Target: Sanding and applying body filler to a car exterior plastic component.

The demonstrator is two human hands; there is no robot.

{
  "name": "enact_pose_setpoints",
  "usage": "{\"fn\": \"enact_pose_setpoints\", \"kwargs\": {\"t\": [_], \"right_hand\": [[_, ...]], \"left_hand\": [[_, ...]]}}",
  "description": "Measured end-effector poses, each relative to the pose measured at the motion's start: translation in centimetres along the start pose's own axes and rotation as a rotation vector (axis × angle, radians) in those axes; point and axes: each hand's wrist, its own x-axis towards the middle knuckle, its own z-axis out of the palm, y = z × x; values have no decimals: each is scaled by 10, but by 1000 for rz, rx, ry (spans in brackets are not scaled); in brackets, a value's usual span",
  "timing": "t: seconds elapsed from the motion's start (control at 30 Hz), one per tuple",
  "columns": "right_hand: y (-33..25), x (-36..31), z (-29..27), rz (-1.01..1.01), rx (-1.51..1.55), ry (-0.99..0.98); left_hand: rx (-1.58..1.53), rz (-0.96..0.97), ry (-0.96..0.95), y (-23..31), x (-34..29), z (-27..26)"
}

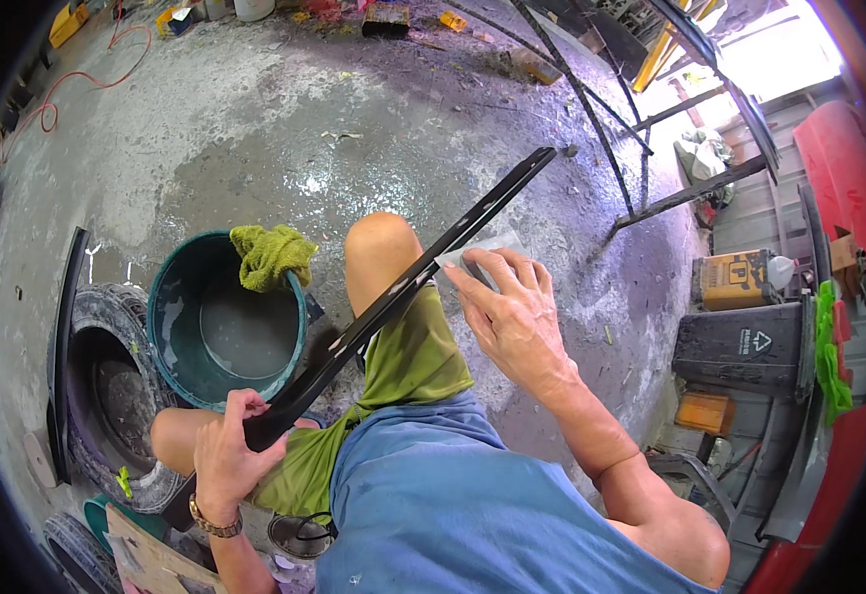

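A long black trim strip (371,323) with scuffed pale patches lies slantwise over my lap. Its far end points up and right. My left hand (227,447), with a watch at the wrist, grips the near part between thumb and fingers. My right hand (514,319) presses a thin pale grey sheet (501,241), which looks like sandpaper, beside the strip's edge past my knee. The fingers partly cover the sheet. To the left stands a green bucket (155,332) of greyish water, with a yellow-green cloth (272,257) hung over its rim.
A tire (96,312) stands left of the bucket, with another black strip (62,346) against it. A metal frame stand (641,213) rises at the far right. Along the right wall are a dark bin (730,348) and a yellow container (735,277). A red hose (81,77) lies far left.
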Motion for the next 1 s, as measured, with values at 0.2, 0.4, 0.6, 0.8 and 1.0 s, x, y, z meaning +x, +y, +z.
{"fn": "enact_pose_setpoints", "kwargs": {"t": [0.2, 0.4, 0.6, 0.8, 1.0], "right_hand": [[3, -3, 1, -3, 24, -5], [6, -5, 3, -16, 16, -16], [6, 1, 2, -9, 37, -6], [8, -9, -5, -19, 59, -49], [23, -6, -1, 67, 57, 6]], "left_hand": [[5, -26, -13, 2, 0, -2], [-11, -16, -1, 2, 1, -2], [-30, -10, -7, 2, 2, -1], [-25, -31, 2, 2, 0, -1], [-27, -11, 10, 3, 1, 0]]}}
